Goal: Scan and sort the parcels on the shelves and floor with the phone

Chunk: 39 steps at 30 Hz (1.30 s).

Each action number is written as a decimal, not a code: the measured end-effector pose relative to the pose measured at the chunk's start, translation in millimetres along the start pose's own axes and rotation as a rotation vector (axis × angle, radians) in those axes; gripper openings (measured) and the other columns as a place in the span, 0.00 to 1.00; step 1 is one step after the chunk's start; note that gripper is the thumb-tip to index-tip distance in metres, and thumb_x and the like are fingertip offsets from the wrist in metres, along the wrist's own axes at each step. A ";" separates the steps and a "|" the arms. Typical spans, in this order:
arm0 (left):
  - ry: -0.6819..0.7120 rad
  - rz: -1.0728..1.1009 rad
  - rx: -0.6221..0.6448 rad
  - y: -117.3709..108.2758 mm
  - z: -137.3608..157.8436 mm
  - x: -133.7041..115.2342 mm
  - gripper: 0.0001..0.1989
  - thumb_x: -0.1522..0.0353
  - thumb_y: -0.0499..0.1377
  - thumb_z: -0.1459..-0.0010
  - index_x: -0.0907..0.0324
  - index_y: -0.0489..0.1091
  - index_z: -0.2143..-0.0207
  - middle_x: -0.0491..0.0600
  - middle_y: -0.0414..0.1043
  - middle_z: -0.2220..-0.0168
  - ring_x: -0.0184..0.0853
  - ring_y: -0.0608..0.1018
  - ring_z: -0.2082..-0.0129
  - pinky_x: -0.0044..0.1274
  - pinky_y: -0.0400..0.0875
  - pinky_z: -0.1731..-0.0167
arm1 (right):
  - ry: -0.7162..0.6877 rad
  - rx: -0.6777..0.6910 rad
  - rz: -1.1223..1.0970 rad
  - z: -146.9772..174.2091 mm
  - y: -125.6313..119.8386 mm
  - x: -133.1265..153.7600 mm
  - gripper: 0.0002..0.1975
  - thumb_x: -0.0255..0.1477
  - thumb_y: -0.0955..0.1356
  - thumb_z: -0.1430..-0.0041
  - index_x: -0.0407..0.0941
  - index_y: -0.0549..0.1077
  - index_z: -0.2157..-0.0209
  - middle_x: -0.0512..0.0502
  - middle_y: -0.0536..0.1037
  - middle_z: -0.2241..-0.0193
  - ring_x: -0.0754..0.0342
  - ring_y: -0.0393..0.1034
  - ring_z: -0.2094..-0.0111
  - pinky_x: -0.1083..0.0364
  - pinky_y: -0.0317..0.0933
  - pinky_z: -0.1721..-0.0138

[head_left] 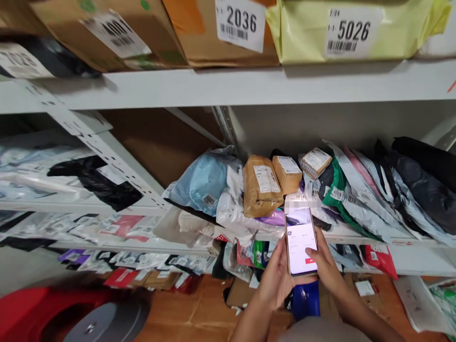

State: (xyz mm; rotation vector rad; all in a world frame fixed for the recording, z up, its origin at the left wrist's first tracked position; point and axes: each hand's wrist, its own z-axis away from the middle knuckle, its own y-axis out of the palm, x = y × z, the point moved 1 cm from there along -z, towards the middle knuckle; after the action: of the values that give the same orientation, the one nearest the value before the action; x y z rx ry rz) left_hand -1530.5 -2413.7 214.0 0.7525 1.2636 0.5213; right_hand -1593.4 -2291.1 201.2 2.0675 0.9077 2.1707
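A smartphone with a lit, mostly white screen is held upright in front of the shelf. My left hand wraps round its left side and lower back, closed on it. Along the phone's right edge my right hand is also closed, with its thumb over the lower screen near a red button. Just behind the phone lie a brown parcel, a smaller box and a labelled carton. A blue bagged parcel rests to their left, and a green mailer bag leans to their right.
Overhead, a white shelf edge carries a carton and a yellow package. A perforated upright stands left. Lower shelves hold several bagged parcels. A red object with a grey round part sits bottom left.
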 end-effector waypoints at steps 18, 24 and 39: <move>0.028 -0.049 -0.121 -12.8 -5.4 20.5 0.33 0.59 0.59 0.37 0.46 0.54 0.32 0.54 0.72 0.41 0.49 0.77 0.46 0.32 0.83 0.67 | 0.147 -0.066 -0.081 9.3 -20.2 -15.5 0.22 0.29 0.68 0.52 0.48 0.75 0.52 0.49 0.82 0.58 0.43 0.74 0.56 0.49 0.66 0.57; 0.049 -0.070 -0.187 -16.7 -5.6 26.0 0.36 0.60 0.61 0.41 0.48 0.53 0.32 0.53 0.69 0.39 0.51 0.76 0.46 0.32 0.84 0.68 | 0.101 -0.074 -0.055 13.1 -18.5 -14.0 0.22 0.30 0.68 0.50 0.48 0.75 0.51 0.49 0.81 0.54 0.42 0.71 0.51 0.49 0.65 0.53; 0.083 -0.180 -0.361 -4.0 -4.1 24.3 0.41 0.58 0.64 0.45 0.53 0.55 0.32 0.58 0.73 0.44 0.49 0.80 0.55 0.23 0.77 0.83 | -0.048 0.176 0.078 18.0 -27.3 -27.8 0.37 0.24 0.68 0.52 0.50 0.61 0.38 0.47 0.76 0.47 0.46 0.70 0.52 0.50 0.64 0.52</move>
State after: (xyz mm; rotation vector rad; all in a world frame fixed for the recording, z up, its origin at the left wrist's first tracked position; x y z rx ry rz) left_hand -1528.9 -2398.0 194.6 0.3139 1.2549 0.6166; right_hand -1583.5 -2272.0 164.0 2.2591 1.0659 2.1377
